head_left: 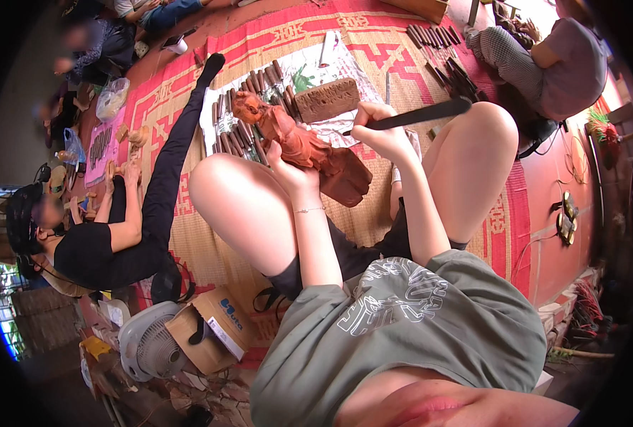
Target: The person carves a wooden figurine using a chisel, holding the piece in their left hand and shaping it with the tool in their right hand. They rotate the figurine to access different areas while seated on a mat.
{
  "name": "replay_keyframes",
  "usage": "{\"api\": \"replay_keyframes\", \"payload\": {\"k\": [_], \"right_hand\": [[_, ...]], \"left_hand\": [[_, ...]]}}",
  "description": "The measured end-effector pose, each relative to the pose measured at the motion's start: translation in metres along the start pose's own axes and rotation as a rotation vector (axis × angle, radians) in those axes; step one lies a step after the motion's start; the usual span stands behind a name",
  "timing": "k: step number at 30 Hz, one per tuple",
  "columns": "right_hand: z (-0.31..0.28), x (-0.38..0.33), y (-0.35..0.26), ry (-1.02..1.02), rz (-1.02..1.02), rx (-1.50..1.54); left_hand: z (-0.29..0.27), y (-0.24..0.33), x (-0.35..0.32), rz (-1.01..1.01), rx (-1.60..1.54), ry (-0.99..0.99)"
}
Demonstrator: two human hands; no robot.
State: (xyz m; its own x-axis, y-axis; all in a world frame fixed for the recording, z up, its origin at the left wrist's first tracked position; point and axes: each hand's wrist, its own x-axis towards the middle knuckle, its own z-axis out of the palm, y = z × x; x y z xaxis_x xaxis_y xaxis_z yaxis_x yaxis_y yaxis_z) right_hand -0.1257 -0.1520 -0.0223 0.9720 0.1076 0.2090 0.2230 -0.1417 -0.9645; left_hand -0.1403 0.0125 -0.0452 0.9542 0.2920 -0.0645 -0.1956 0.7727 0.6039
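Observation:
My left hand (pixel 294 176) is closed around the lower part of a reddish-brown carved wooden figure (pixel 282 134), with the thumb up along its side. The figure lies tilted between my knees, its head to the upper left and its blocky base to the lower right. In my right hand (pixel 385 135) is a carving tool (pixel 430 112) with a long, dark handle. Its thin tip points left at the figure's side; whether it touches the wood I cannot tell. Beyond the figure, many wooden-handled chisels (pixel 236 135) and a brown rectangular block (pixel 328 99) lie on a white printed sheet.
Red and tan woven mats (pixel 394 60) cover the floor. On the left a person in black (pixel 110 245) sits with a leg stretched along the mat; another person (pixel 569 67) sits at upper right beside more tools (pixel 459 78). A fan (pixel 149 341) and cardboard box (pixel 206 331) stand at lower left.

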Motion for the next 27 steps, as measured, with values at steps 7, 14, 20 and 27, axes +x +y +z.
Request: {"api": "replay_keyframes", "payload": {"k": [7, 14, 20, 27], "right_hand": [[0.005, 0.045, 0.008, -0.369, 0.375, -1.078], [0.015, 0.018, -0.004, -0.495, 0.279, -1.192], [-0.049, -0.012, -0.056, 0.015, -0.081, -0.841], [-0.157, -0.147, -0.046, 0.802, -0.323, -0.451]], "left_hand": [[0.003, -0.008, -0.001, -0.157, -0.115, -0.298], [0.013, -0.011, -0.009, -0.152, -0.052, -0.288], [-0.006, -0.017, 0.001, -0.13, -0.192, -0.268], [0.025, 0.014, -0.004, -0.015, -0.084, -0.195]]}}
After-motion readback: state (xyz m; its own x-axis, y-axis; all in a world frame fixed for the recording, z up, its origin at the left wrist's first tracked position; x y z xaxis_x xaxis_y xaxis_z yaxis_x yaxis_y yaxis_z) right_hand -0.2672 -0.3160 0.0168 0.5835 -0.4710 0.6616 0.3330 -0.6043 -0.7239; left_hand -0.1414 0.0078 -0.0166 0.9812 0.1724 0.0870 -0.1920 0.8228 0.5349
